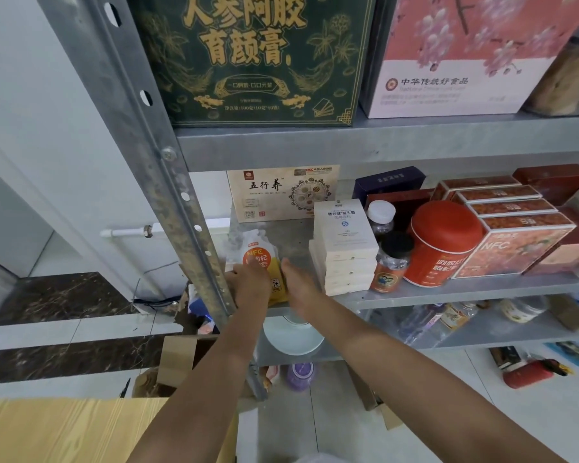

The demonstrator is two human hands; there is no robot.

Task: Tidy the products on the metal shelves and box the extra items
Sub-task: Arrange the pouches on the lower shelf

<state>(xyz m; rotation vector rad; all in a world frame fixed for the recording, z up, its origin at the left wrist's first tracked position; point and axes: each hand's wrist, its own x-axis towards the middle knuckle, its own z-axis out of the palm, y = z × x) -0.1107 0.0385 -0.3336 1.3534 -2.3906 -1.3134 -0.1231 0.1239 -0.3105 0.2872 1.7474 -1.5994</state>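
Both forearms reach in: left grip (248,289) curled round the orange pouch (259,260), right grip (298,282) straight-fingered against its right side, at the shelf's (448,295) front-left corner. Best stand it upright, squared beside the white boxes (343,248), back from the edge.

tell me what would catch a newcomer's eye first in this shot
The big dark green box with gold characters on the top shelf grabs the eye first, with a pink flowered box to its right. On the middle shelf a bright red tin stands out. At that shelf's left end, the left hand and right hand are both on an orange-and-white pouch.
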